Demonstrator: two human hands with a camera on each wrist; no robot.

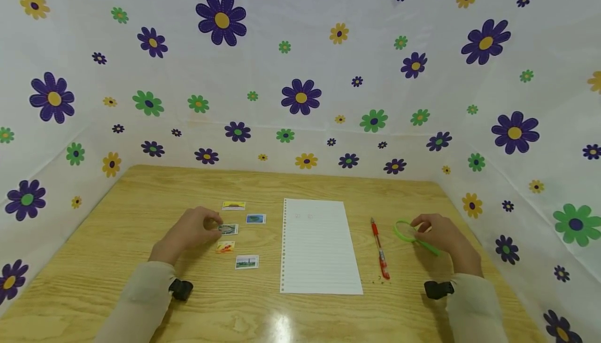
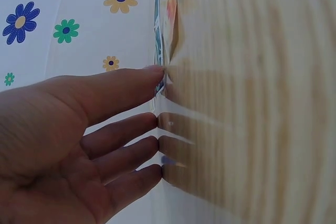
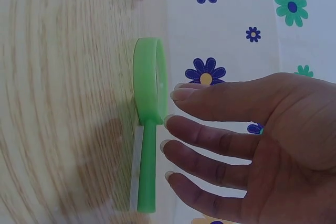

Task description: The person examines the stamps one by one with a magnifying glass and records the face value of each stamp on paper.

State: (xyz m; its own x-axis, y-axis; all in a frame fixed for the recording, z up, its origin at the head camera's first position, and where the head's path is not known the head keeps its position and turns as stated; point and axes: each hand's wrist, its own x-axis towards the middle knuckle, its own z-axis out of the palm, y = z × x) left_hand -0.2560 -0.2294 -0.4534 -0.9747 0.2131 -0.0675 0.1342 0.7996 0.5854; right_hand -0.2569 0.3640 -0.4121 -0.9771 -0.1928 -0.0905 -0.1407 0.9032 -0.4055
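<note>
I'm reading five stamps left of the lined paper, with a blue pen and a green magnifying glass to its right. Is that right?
Not quite: the head view shows the pen is red, not blue. The five stamps, lined paper and green magnifying glass are placed as you say.

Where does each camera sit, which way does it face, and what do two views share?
Head: on the head, facing forward and down at the paper; left hand, right hand and sleeves show.
Left wrist: on that wrist, facing small picture cards; the left hand shows.
Right wrist: on that wrist, facing the magnifying glass; the right hand shows.
Head and right wrist share the magnifying glass.
</note>
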